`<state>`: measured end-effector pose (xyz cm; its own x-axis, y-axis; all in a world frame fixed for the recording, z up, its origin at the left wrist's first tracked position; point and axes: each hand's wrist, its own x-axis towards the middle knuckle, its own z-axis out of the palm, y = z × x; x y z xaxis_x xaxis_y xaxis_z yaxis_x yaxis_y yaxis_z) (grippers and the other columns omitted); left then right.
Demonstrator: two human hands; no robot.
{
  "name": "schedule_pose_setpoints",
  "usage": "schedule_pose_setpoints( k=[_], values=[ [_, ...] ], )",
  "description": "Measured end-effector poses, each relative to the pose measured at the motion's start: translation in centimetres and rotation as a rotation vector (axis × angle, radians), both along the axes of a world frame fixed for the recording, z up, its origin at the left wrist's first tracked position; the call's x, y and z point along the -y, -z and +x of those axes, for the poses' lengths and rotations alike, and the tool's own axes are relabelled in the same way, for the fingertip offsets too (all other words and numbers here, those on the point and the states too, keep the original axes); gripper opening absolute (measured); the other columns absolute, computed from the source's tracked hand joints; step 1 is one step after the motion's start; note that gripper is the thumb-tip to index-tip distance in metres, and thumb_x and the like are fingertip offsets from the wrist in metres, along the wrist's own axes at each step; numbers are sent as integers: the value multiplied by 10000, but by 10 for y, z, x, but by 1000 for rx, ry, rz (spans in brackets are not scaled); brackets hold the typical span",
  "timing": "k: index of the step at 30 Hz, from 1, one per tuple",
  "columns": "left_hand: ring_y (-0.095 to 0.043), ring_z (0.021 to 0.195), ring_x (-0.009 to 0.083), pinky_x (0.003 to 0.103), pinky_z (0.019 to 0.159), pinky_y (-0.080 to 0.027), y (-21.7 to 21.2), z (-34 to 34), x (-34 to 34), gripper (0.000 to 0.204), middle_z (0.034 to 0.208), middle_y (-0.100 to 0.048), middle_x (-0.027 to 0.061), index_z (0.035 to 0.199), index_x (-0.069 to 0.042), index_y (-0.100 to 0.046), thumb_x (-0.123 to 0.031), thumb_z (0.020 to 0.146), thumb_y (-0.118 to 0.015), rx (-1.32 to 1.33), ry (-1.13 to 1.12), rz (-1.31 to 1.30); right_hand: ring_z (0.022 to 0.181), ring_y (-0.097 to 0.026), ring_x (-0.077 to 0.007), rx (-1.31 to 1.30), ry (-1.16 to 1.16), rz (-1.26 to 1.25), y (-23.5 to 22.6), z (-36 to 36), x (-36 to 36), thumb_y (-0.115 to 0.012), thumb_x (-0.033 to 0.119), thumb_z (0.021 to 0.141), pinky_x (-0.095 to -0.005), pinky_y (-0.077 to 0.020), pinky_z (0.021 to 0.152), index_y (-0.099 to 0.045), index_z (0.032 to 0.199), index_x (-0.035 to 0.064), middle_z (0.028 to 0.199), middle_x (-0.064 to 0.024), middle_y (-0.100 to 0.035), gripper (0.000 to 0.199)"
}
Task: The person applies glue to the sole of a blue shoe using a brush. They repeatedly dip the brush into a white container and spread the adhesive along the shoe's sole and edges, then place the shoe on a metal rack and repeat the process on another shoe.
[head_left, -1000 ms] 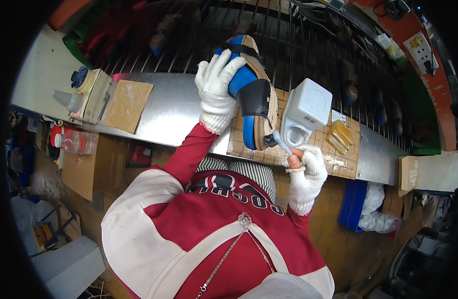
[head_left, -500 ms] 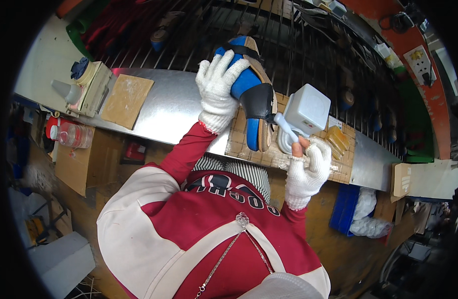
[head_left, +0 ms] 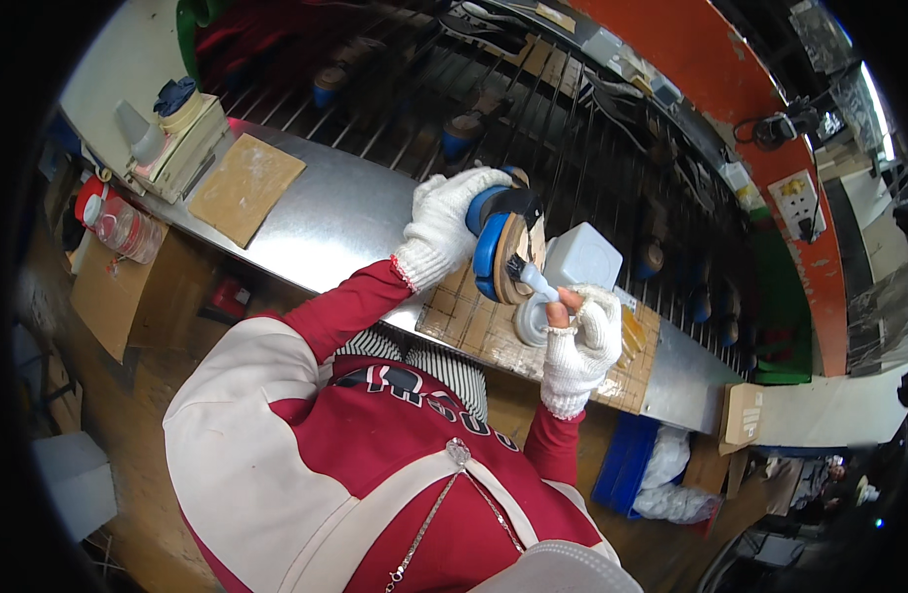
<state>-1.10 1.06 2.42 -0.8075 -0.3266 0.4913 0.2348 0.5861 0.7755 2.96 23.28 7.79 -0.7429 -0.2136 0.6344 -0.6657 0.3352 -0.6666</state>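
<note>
My left hand [head_left: 442, 222], in a white knit glove, is closed around a sandal on a blue last [head_left: 490, 247]. The tan underside of the sandal faces right, and black straps cross the last. In my right hand [head_left: 584, 341], also gloved but with bare fingertips, is a small brush [head_left: 539, 283] with a pale handle. Its dark bristles are at the underside, seemingly touching it. Just beyond the brush stands a white plastic container [head_left: 586, 257]; a round whitish dish [head_left: 531, 322] sits below it. A yellowish block [head_left: 632, 334] lies right of my right hand.
A taped brown board [head_left: 454, 321] lies on the metal bench [head_left: 326, 203], with a tan square sheet [head_left: 247, 186] farther left. Behind the bench runs a rack of metal rods [head_left: 395, 148] bearing shoes on blue lasts. A blue crate [head_left: 624, 465] stands below right.
The sandal has turned so its underside shows more, and the left hand has shifted with it. The brush has come from beside the container to the underside. The whole view has tilted.
</note>
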Motion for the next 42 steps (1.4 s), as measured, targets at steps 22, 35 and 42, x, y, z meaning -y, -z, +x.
schedule_pose_setpoints(
  k=[22, 35, 42],
  values=[
    [-656, 1142, 267, 398, 942, -561, -43, 59, 17, 730, 1200, -686, 171, 1299, 1, -585, 151, 634, -845, 724, 935, 839, 859, -619, -212, -184, -292, 62, -36, -64, 29, -817, 39, 749, -307, -473, 728, -757, 944, 26, 936, -93, -657, 205],
    [-671, 1118, 261, 379, 983, -550, -22, 73, 2, 687, 1208, -691, 171, 1292, -1, -609, 45, 662, -879, 1017, 1063, 947, 869, -622, -233, -6, -256, 96, 14, -52, -14, -845, 58, 720, -322, -487, 716, -765, 918, 49, 907, -85, -681, 214],
    [-670, 1118, 275, 367, 976, -554, -11, 70, -11, 749, 1221, -678, 191, 1336, 21, -562, 67, 654, -869, 1044, 1093, 986, 859, -621, -232, 168, -287, 147, 4, -65, -26, -803, 126, 759, -332, -477, 742, -770, 909, 39, 912, -86, -668, 177]
  ],
)
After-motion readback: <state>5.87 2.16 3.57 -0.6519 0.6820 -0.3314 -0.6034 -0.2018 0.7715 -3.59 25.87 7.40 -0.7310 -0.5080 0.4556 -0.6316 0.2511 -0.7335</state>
